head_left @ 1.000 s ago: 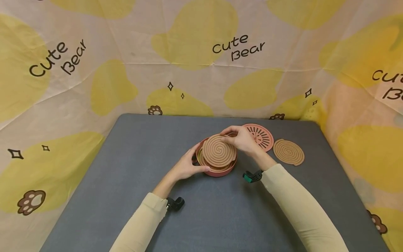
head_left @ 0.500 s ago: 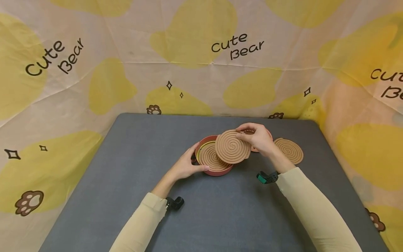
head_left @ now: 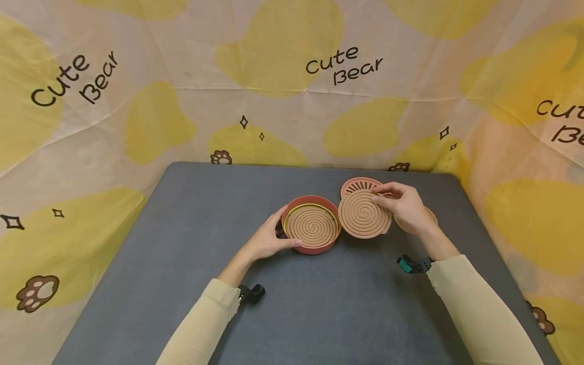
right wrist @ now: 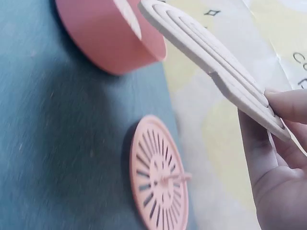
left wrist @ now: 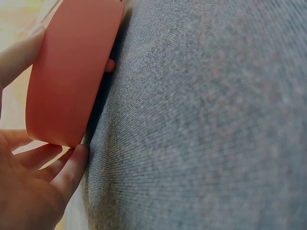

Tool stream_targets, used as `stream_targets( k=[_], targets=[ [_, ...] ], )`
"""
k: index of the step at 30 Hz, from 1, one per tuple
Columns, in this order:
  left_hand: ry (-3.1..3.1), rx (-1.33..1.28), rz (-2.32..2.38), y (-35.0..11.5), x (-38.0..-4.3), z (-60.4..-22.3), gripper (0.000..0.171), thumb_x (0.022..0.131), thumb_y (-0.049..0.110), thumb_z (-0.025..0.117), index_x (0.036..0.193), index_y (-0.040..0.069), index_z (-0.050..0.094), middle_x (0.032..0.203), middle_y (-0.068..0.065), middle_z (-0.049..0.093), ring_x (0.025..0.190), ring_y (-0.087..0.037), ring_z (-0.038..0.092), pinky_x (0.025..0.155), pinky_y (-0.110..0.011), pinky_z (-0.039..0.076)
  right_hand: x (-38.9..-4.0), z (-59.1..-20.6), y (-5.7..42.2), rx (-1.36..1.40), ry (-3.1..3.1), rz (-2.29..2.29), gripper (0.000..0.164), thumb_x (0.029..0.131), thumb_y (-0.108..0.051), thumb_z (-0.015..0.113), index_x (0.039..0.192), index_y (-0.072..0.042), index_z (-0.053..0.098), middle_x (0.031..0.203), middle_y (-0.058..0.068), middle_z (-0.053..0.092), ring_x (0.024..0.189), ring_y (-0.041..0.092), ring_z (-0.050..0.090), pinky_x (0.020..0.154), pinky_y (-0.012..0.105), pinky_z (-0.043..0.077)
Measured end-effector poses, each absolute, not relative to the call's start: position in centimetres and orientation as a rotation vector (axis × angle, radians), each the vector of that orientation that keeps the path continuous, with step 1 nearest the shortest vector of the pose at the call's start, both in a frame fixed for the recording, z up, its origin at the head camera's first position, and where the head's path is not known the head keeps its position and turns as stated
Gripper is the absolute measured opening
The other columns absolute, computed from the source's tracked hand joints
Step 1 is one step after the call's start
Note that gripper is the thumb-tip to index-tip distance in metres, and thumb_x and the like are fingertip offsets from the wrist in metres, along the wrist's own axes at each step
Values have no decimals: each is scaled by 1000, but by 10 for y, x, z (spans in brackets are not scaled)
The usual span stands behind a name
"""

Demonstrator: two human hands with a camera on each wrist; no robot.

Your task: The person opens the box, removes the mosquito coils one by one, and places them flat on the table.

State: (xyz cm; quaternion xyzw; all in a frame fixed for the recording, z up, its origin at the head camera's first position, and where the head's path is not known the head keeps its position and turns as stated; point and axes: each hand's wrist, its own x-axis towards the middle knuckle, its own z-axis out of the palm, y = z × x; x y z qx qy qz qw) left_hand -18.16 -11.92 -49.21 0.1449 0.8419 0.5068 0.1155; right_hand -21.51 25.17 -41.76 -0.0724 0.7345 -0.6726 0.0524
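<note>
My right hand [head_left: 406, 208] pinches a tan mosquito coil [head_left: 365, 214] by its far right edge, between thumb and fingers. It hangs above the table, just right of a round red box [head_left: 315, 250]. Thumb on the near rim and fingers along the side, my left hand [head_left: 266, 241] holds that box on the table. Inside it another mosquito coil [head_left: 312, 228] lies flat within a yellow ring. In the left wrist view, the fingers reach round the smooth box wall [left wrist: 72, 76]. The right wrist view has the held coil [right wrist: 211, 57] nearly edge-on, tilted.
A pink slotted lid [head_left: 358, 183] lies behind the held coil, partly covered by it. Further right, another coil [head_left: 433, 217] on the table is mostly hidden by my right hand. A patterned cloth wall [head_left: 283, 126] rises behind the grey table [head_left: 219, 203].
My right hand has carried the coil from over the box to the right, uncovering the coil inside. My left hand has stayed on the box.
</note>
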Motion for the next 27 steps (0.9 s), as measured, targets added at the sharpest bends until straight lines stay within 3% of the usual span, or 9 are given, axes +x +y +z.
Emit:
stream_targets(
  k=[5, 11, 18, 23, 27],
  targets=[
    [2471, 416, 1469, -119, -182, -493, 110, 79, 39, 89, 164, 19, 23, 161, -11, 31, 138, -25, 45, 109, -42, 45, -208, -421, 270, -141, 2395, -1898, 41, 94, -13, 75, 125, 12, 62, 103, -5, 71, 88, 7, 71, 73, 24, 59],
    [2473, 413, 1471, -120, -182, -494, 111, 78, 39, 90, 164, 20, 22, 161, -11, 31, 139, -25, 44, 109, -42, 45, -201, -432, 288, -90, 2405, -1874, 47, 95, -15, 74, 128, 14, 59, 103, -7, 70, 89, 5, 69, 72, 21, 58],
    [2480, 414, 1466, -121, -181, -494, 110, 79, 41, 89, 164, 20, 22, 161, -11, 30, 140, -25, 43, 109, -42, 45, -197, -451, 297, -19, 2343, -1861, 45, 96, -16, 74, 127, 12, 59, 97, -7, 69, 68, 5, 62, 56, 22, 53],
    [2480, 419, 1473, -120, -181, -495, 110, 79, 41, 89, 164, 20, 23, 161, -11, 32, 140, -25, 44, 109, -42, 45, -195, -465, 295, -90, 2359, -1847, 44, 96, -6, 71, 128, 19, 56, 109, -2, 62, 86, 3, 65, 71, 19, 56],
    [2477, 432, 1475, -120, -182, -495, 109, 79, 40, 89, 164, 20, 23, 160, -12, 32, 139, -25, 44, 109, -42, 45, -193, -471, 292, -95, 2402, -1760, 40, 96, -9, 72, 126, 15, 60, 114, 9, 64, 92, 5, 62, 75, 19, 55]
  ],
)
